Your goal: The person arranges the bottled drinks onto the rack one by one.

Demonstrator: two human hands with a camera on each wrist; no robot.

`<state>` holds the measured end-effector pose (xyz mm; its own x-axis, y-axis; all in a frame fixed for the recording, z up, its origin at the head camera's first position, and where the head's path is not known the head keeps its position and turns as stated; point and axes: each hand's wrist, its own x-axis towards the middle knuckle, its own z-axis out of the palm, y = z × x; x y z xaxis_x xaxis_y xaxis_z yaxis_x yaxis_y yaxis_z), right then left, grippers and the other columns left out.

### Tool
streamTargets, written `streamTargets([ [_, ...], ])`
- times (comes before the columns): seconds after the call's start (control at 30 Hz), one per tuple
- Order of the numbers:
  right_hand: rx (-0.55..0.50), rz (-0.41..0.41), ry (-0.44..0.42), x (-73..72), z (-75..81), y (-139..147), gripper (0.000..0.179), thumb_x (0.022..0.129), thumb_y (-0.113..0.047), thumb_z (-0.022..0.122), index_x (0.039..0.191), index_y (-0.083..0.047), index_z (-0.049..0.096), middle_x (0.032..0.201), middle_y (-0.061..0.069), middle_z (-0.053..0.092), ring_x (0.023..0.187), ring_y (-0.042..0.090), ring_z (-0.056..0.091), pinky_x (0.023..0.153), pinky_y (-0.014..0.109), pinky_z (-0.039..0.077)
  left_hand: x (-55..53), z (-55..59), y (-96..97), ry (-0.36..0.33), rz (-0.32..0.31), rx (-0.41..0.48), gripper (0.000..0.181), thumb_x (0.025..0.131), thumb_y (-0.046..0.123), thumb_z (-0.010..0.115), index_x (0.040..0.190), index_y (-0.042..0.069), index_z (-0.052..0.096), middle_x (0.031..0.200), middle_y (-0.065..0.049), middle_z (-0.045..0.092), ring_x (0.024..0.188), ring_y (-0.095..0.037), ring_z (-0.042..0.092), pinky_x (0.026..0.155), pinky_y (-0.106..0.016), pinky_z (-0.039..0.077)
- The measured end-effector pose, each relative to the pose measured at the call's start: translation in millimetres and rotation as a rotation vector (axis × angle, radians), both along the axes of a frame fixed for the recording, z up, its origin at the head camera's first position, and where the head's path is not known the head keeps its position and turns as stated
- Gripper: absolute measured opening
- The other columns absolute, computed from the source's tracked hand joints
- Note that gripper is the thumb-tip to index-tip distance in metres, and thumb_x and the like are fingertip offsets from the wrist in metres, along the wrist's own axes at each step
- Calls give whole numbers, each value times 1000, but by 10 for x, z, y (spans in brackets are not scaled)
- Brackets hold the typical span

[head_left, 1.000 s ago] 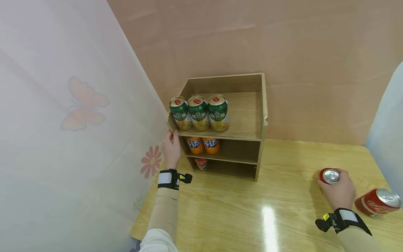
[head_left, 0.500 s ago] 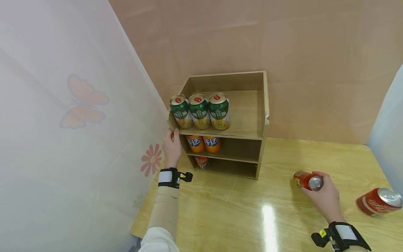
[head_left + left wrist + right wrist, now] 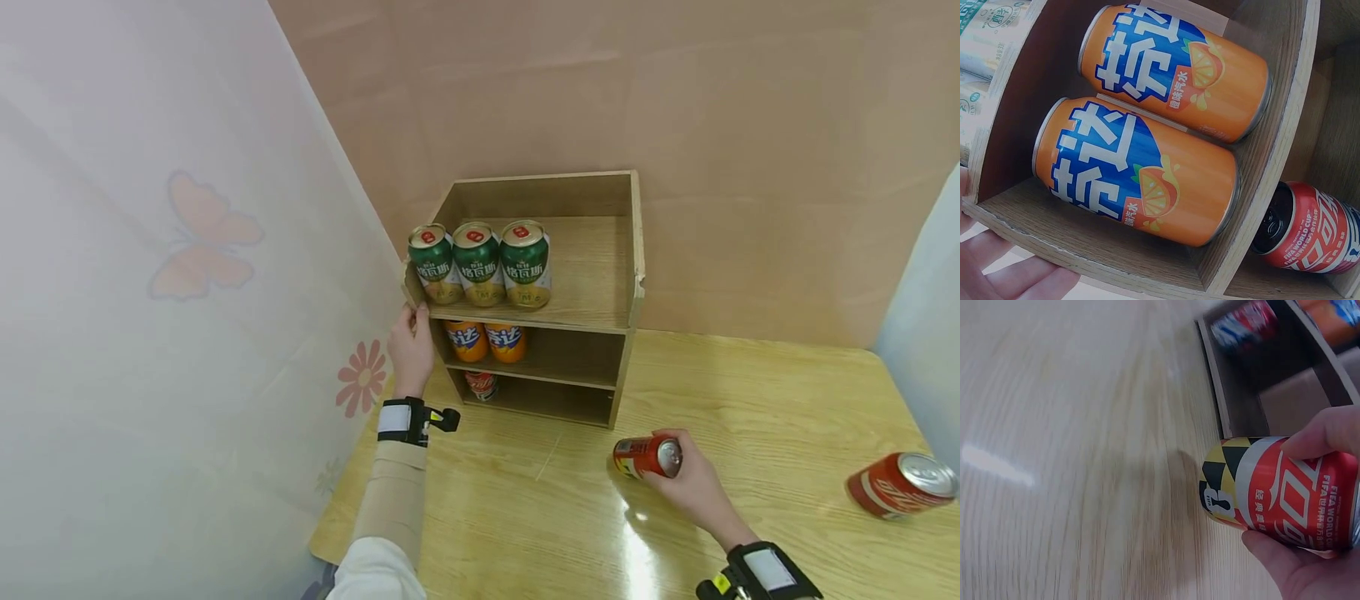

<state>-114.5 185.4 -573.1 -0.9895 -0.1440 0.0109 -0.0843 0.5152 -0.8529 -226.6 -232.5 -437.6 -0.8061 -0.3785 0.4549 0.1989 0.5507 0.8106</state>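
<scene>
My right hand [image 3: 693, 483] holds a red cola can [image 3: 637, 456], tilted over so its silver top faces me. In the right wrist view thumb and fingers curl round the can [image 3: 1285, 494], its checkered base pointing toward the shelf. My left hand [image 3: 411, 354] grips the left side panel of a small wooden shelf [image 3: 585, 325] at its front edge. Three green-and-gold cans [image 3: 480, 267] stand on the top level. Two orange soda cans [image 3: 1141, 169] stand on the middle level, and a red cola can [image 3: 1316, 231] is at the left of the bottom level.
Another red cola can [image 3: 900, 485] stands on the wooden table [image 3: 787, 400] at the far right. A white wall with flower and butterfly prints [image 3: 360, 379] is close on the left, and a brown backdrop [image 3: 750, 167] rises behind the shelf.
My right hand has carried the red can left across the table toward the shelf's lower right corner, tilting it from near upright. My left hand has stayed at the shelf's side.
</scene>
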Motion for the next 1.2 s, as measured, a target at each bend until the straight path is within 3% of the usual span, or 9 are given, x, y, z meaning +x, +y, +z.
streamTargets([
  [0.1, -15, 34, 4, -9, 0, -161, 67, 78, -5, 85, 132, 7, 46, 119, 33, 61, 101, 41, 66, 72, 33, 57, -5, -4, -8, 4, 0, -3, 33, 109, 37, 46, 92, 11, 57, 72, -10, 47, 97, -30, 67, 73, -42, 45],
  [0.23, -34, 67, 0, -51, 12, -365, 65, 79, -4, 84, 132, 5, 47, 119, 27, 63, 103, 36, 67, 75, 34, 56, -7, -8, -11, 4, -3, -5, 33, 109, 36, 46, 92, 10, 57, 70, -9, 45, 85, -30, 65, 67, -40, 43],
  [0.37, -47, 114, 9, -125, 36, -552, 66, 81, -6, 84, 134, 6, 45, 120, 25, 63, 105, 36, 66, 80, 39, 56, -7, -3, -6, -4, -4, -6, 33, 109, 37, 46, 92, 10, 56, 69, -7, 41, 68, -27, 52, 60, -38, 35],
  [0.57, -63, 156, 35, -296, 34, -837, 71, 82, -9, 86, 137, 5, 44, 123, 25, 61, 109, 39, 64, 86, 46, 55, -2, -6, -5, -10, -5, -7, 33, 110, 36, 45, 95, 10, 58, 76, -12, 54, 73, -28, 57, 61, -39, 36],
  [0.67, -77, 146, 67, -392, 15, -981, 72, 81, -6, 86, 137, 6, 44, 123, 26, 61, 110, 40, 64, 88, 49, 54, -4, -10, -7, -11, -1, -6, 33, 110, 36, 45, 97, 9, 60, 88, -15, 64, 90, -30, 65, 68, -41, 43],
  [0.8, -75, 103, 124, -517, -65, -1153, 74, 78, -4, 88, 136, 7, 45, 122, 26, 61, 110, 41, 63, 89, 53, 52, -5, -17, -13, -11, 8, -6, 34, 109, 35, 46, 102, 8, 65, 109, -14, 71, 113, -30, 64, 86, -47, 50],
  [0.97, -62, 47, 170, -647, -207, -1326, 74, 75, -3, 89, 134, 8, 44, 122, 29, 59, 109, 43, 62, 89, 56, 52, -7, -25, -19, -12, 8, -3, 34, 109, 34, 46, 107, 7, 68, 118, -12, 71, 117, -30, 63, 93, -51, 50],
  [1.2, -55, -29, 161, -807, -285, -1464, 71, 78, -3, 87, 132, 11, 44, 118, 30, 58, 108, 47, 61, 89, 58, 51, -6, -16, -22, -3, -5, 3, 37, 109, 36, 46, 110, 7, 69, 117, -12, 72, 118, -30, 63, 94, -51, 50],
])
